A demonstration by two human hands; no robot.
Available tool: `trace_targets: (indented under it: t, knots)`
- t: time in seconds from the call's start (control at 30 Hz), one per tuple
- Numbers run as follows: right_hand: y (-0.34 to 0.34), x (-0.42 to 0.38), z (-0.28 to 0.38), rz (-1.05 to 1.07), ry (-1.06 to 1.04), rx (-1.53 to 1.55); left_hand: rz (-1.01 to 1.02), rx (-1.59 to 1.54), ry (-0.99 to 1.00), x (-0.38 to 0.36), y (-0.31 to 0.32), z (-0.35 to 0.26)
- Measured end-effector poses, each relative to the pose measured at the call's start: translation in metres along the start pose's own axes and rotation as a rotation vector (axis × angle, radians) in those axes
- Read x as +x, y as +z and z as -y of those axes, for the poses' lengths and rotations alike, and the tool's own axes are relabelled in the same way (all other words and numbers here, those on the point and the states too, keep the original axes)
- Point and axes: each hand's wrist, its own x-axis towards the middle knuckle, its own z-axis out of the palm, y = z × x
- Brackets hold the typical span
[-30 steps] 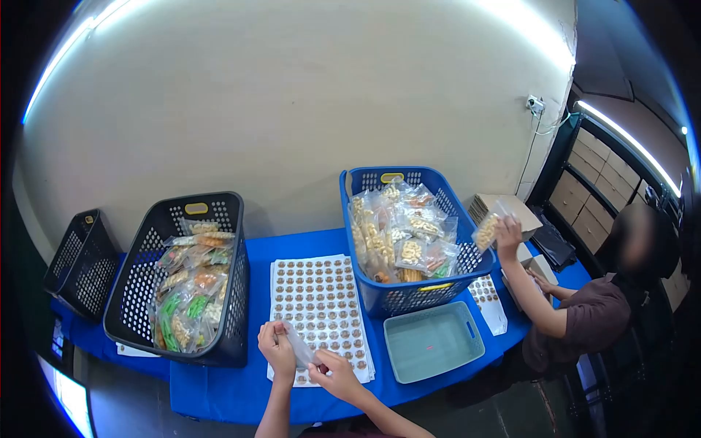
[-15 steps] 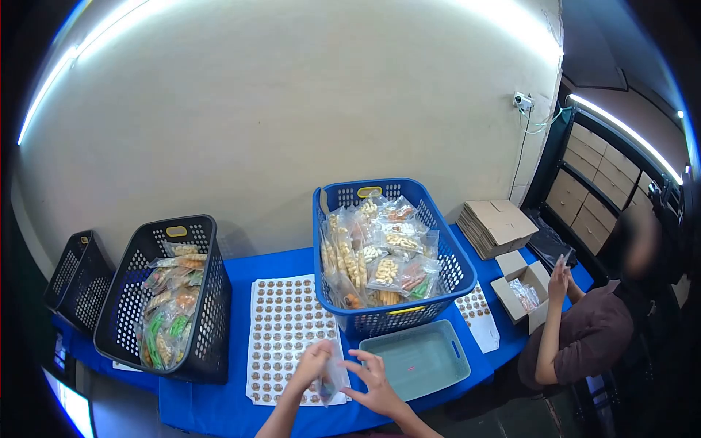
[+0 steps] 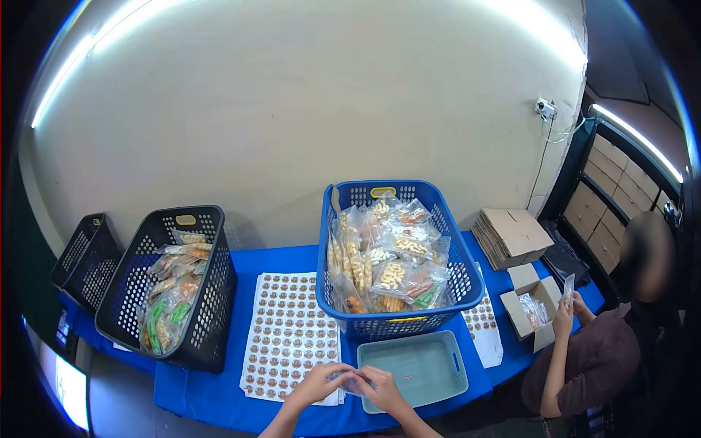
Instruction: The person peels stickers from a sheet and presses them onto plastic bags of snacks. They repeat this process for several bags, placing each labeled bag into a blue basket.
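Both hands meet over the front of the blue-covered table, between the sticker sheet (image 3: 288, 336) and the grey-green tray (image 3: 412, 365). My left hand (image 3: 323, 382) is closed on a small clear plastic bag (image 3: 352, 384). From the other side my right hand (image 3: 381, 388) pinches the same bag, its fingertips near those of my left hand. What the bag contains is too small to tell. Behind the tray stands a blue basket (image 3: 398, 326) full of clear snack packets (image 3: 392, 274).
Left of the sheet, a black basket (image 3: 212, 292) holds more packets; another black basket (image 3: 91, 252) stands beyond. At the right are stacked flat cardboard (image 3: 515, 226), an open carton (image 3: 515, 310) and a co-worker (image 3: 591, 358) holding a small packet.
My right hand has closed from spread fingers onto the bag. Both hands are now lower and closer together. The view has shifted slightly, and the co-worker's hands have changed position.
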Motion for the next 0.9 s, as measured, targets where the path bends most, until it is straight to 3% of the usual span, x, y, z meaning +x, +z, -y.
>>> trace_targets:
  t: [0.17, 0.37, 0.6, 0.9]
  knots:
    - [0.013, 0.006, 0.013, -0.042, 0.062, 0.114, -0.275, 0.213, 0.212, -0.001, 0.0, 0.004]
    - [0.017, 0.013, 0.046, -0.08, 0.093, 0.23, -0.603, 0.236, 0.219, -0.007, -0.003, -0.018]
    - [0.013, 0.009, 0.045, -0.066, -0.001, 0.118, -0.886, 0.365, 0.31, 0.002, -0.011, -0.031]
    - [0.002, -0.008, 0.04, -0.15, -0.025, 0.238, -0.859, 0.382, 0.277, 0.005, -0.008, -0.045]
